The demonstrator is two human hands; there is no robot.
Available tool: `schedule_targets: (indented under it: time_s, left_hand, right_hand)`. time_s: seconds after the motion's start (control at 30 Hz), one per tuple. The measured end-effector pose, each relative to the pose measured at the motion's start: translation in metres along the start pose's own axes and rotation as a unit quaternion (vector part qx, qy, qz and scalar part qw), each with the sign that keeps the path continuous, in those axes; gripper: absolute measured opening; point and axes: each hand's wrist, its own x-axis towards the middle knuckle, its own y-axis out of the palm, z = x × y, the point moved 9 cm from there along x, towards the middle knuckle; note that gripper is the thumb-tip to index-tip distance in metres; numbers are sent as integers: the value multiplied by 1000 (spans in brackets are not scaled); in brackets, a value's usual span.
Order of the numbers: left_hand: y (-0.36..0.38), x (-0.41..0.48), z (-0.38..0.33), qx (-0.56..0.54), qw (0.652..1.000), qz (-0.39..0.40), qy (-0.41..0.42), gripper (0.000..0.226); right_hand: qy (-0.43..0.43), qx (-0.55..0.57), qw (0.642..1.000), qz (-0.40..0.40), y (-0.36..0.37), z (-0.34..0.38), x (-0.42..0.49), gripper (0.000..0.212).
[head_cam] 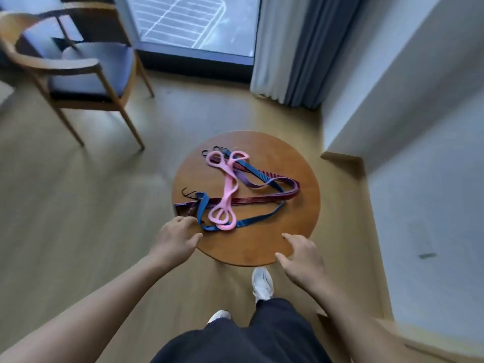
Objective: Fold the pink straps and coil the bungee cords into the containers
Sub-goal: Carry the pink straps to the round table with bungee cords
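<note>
A pink strap [227, 189] with loops at both ends lies tangled across a round wooden table [296, 229]. Under it run a blue bungee cord [255, 220] and a dark red bungee cord [262, 199], each with black hooks. My left hand [178, 238] hovers at the table's near left edge, fingers loosely bent, holding nothing, close to the blue cord's bend. My right hand [301, 255] hangs over the near right edge with fingers spread, also holding nothing. No containers are in view.
A wooden armchair [78, 64] with a blue seat stands at the far left. A window [193, 22] and grey curtains [288, 53] are behind the table. A white wall [419, 127] runs along the right. My feet in white shoes [262, 284] stand on the wooden floor.
</note>
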Motion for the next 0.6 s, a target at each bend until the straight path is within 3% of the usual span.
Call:
schedule_targets:
  time_s: [0.3,0.47,0.6]
  left_hand:
    - [-1,47,24,-74,981,-31,-174,44]
    - [22,84,8,-95,972,-11,-216,45]
    - [41,103,-4,-109,968,11,-224,43]
  right_hand:
    - [-119,-79,976,164,47,86,175,61]
    - [-227,-182,926,240,82,112,252,58]
    - [-265,-270,883,276,115,110,287,69]
